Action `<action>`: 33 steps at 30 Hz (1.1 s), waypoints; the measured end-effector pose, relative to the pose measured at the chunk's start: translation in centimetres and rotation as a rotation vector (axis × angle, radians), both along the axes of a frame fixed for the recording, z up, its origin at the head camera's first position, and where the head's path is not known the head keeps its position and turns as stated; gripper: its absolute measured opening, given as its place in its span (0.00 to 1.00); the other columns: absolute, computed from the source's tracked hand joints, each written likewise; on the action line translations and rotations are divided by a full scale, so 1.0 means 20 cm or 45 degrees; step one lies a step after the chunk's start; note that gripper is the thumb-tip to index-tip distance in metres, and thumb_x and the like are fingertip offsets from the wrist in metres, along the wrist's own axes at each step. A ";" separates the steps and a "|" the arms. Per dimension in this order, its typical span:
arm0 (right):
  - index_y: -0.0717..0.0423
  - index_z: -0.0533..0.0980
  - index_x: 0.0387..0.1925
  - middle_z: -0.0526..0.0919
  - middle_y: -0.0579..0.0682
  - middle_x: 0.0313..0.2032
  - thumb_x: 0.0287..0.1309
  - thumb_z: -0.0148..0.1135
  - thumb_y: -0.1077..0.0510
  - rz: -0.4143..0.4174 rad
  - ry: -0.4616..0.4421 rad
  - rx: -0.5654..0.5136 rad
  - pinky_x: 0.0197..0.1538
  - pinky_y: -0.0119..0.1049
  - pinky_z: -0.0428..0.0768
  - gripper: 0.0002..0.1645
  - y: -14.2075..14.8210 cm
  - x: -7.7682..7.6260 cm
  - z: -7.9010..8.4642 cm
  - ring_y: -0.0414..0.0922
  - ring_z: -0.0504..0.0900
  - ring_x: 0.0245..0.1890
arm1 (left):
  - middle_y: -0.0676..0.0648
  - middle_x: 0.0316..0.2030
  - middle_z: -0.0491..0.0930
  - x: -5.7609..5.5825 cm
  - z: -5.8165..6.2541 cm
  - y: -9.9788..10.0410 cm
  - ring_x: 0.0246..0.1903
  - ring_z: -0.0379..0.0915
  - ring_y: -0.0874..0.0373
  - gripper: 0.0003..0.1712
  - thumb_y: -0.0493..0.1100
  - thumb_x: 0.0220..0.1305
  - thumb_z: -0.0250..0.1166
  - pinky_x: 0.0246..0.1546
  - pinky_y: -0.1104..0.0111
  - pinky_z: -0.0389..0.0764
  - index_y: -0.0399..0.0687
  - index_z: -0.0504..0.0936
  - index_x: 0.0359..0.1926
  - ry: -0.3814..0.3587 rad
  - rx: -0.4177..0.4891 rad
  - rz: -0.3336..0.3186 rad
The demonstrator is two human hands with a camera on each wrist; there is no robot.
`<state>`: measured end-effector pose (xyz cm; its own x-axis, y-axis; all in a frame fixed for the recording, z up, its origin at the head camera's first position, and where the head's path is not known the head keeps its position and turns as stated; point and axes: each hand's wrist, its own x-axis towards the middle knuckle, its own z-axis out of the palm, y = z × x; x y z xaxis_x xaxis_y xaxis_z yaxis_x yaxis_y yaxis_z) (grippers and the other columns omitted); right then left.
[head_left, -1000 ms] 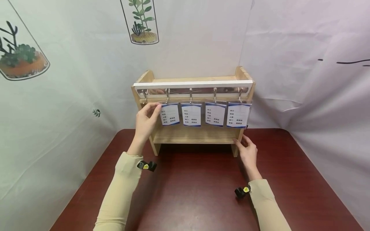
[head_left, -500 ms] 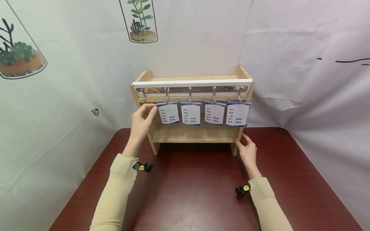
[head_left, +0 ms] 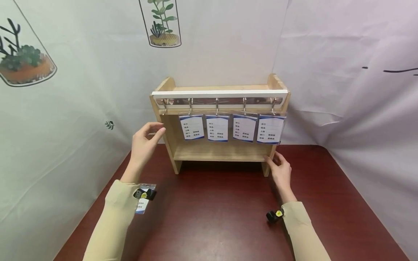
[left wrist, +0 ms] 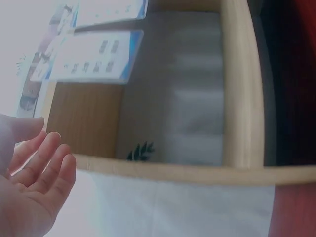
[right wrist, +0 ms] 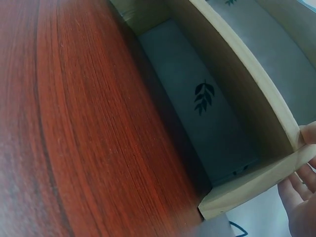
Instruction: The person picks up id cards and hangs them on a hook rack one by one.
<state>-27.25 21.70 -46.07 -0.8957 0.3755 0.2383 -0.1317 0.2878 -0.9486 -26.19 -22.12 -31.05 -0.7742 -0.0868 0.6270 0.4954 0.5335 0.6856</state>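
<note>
My left hand (head_left: pixel 143 143) is beside the left side of a small wooden shelf (head_left: pixel 222 154), its fingers loosely bent and holding nothing. In the left wrist view its fingers (left wrist: pixel 42 168) are apart from the nearest badge (left wrist: pixel 94 59). Several clear-sleeved name badges (head_left: pixel 217 128) hang in a row from metal hooks on the shelf's front, while the leftmost hook (head_left: pixel 164 107) is bare. My right hand (head_left: pixel 281 172) grips the shelf's lower right side panel (right wrist: pixel 256 185), thumb on the inner side and fingers outside.
Another name badge (head_left: pixel 142 206) lies on the dark red table (head_left: pixel 215 217), partly hidden by the left wrist camera (head_left: pixel 145 194). White cloth walls (head_left: pixel 326 54) with printed plants enclose the table at the back and sides.
My left hand has let go of the leftmost hanging badge and moved left, away from it. The badge on the table has come into sight. My right hand stays on the side panel.
</note>
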 end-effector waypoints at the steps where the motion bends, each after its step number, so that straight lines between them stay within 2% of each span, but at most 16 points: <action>1: 0.59 0.75 0.65 0.80 0.60 0.59 0.63 0.69 0.47 0.000 -0.003 0.002 0.56 0.52 0.80 0.33 0.00 0.00 0.00 0.52 0.81 0.57 | 0.44 0.46 0.85 0.01 -0.01 -0.02 0.43 0.78 0.69 0.16 0.48 0.69 0.67 0.41 0.78 0.78 0.43 0.85 0.51 -0.005 -0.013 0.014; 7: 0.59 0.74 0.65 0.80 0.60 0.60 0.63 0.69 0.46 -0.002 -0.012 0.006 0.56 0.51 0.80 0.34 0.01 0.00 -0.01 0.52 0.81 0.57 | 0.46 0.48 0.85 0.04 -0.04 -0.12 0.44 0.78 0.71 0.17 0.49 0.68 0.68 0.41 0.79 0.78 0.45 0.84 0.52 -0.044 -0.067 0.068; 11: 0.59 0.75 0.65 0.80 0.60 0.59 0.63 0.69 0.46 -0.011 -0.009 0.005 0.56 0.51 0.80 0.34 0.01 0.00 -0.01 0.52 0.81 0.57 | 0.44 0.49 0.85 0.06 -0.04 -0.17 0.44 0.78 0.73 0.19 0.50 0.68 0.68 0.42 0.81 0.77 0.44 0.83 0.53 -0.070 -0.092 0.075; 16: 0.60 0.74 0.65 0.80 0.61 0.60 0.64 0.69 0.47 0.001 -0.005 0.005 0.57 0.52 0.79 0.34 0.01 0.00 0.00 0.53 0.80 0.57 | 0.44 0.51 0.84 0.09 -0.06 -0.22 0.43 0.78 0.70 0.21 0.51 0.68 0.68 0.43 0.80 0.77 0.45 0.81 0.56 -0.141 -0.138 0.087; 22: 0.60 0.74 0.65 0.79 0.62 0.60 0.64 0.69 0.48 0.012 -0.008 0.000 0.58 0.53 0.79 0.33 0.01 -0.01 0.00 0.54 0.80 0.58 | 0.42 0.51 0.84 0.12 -0.11 -0.29 0.43 0.78 0.70 0.23 0.52 0.68 0.68 0.44 0.80 0.75 0.45 0.80 0.57 -0.251 -0.212 0.099; 29: 0.61 0.74 0.65 0.79 0.63 0.59 0.64 0.68 0.47 0.008 -0.004 0.017 0.57 0.53 0.79 0.34 0.01 -0.01 0.00 0.55 0.80 0.58 | 0.40 0.50 0.82 0.14 -0.19 -0.37 0.48 0.79 0.49 0.25 0.53 0.69 0.67 0.44 0.76 0.74 0.43 0.78 0.58 -0.375 -0.286 0.118; 33: 0.61 0.74 0.64 0.80 0.62 0.59 0.64 0.68 0.48 0.016 0.002 0.013 0.57 0.53 0.79 0.33 0.01 -0.01 0.00 0.55 0.80 0.58 | 0.37 0.52 0.80 0.16 -0.23 -0.40 0.51 0.78 0.43 0.26 0.53 0.69 0.66 0.46 0.67 0.75 0.42 0.77 0.60 -0.425 -0.304 0.123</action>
<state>-27.43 21.88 -46.06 -0.8997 0.3620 0.2437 -0.1371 0.2958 -0.9454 -23.02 -30.20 -35.75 -0.9335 -0.0518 0.3547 0.2070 0.7299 0.6514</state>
